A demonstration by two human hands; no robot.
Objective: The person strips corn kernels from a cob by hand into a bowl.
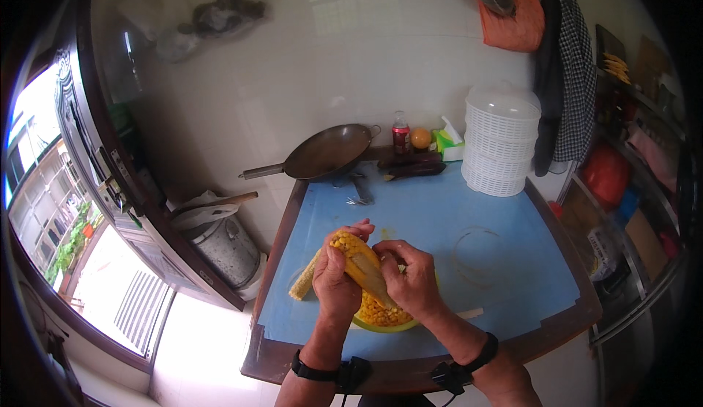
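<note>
A partly shelled yellow corn cob (360,264) is gripped in my left hand (336,283), tilted with one end up to the left. Curled fingers of my right hand (409,281) press on the cob's right side, over a stretch without kernels. Directly below, a yellow-green bowl (384,330) holds loose corn kernels (379,315); my hands and the cob cover part of it. Left of my left hand lies a bare corn cob (303,279) on the blue table cover (420,209).
Along the table's back are a wok (329,151), eggplants (416,171), a drink bottle (401,135), an orange fruit (420,138), a tissue box (451,146) and stacked white baskets (501,146). A metal bin (225,248) stands left, beside an open door (110,176).
</note>
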